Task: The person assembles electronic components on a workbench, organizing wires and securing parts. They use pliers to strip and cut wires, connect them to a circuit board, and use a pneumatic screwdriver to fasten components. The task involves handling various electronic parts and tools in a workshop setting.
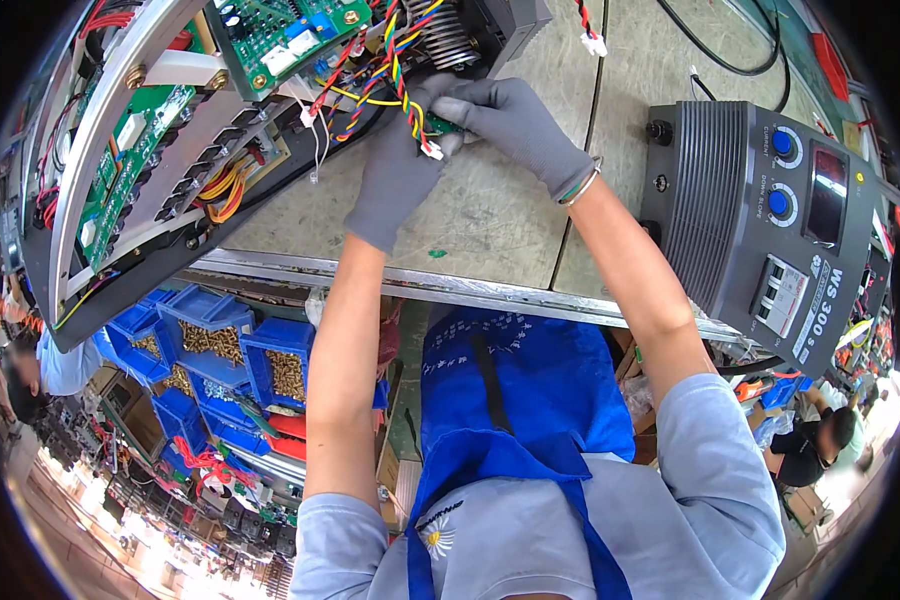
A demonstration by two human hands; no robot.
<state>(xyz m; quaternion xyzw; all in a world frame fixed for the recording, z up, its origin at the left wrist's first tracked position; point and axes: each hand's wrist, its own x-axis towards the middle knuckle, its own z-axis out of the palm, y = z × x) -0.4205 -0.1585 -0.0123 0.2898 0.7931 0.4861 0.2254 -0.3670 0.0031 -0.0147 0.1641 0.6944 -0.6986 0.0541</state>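
My two grey-gloved hands meet at the front of an open machine chassis (75, 150), under a bundle of coloured wires. Between my fingers shows a small green circuit board (440, 126), mostly hidden by the gloves. My right hand (518, 125) pinches it with thumb and fingers from the right. My left hand (395, 190) closes round its left side, its fingertips partly behind the wires. Twisted red, yellow, blue and black wires (398, 70) hang down over my left hand and end in a white plug (431, 150). A large metal coil (448, 40) sits just beyond.
A grey welding power unit (710, 210) with blue knobs stands at the right of the metal-edged bench (480, 240). Blue bins (215, 345) of brass fittings are below left. A black cable (735, 65) curls at the back right. Other people are at work on both sides.
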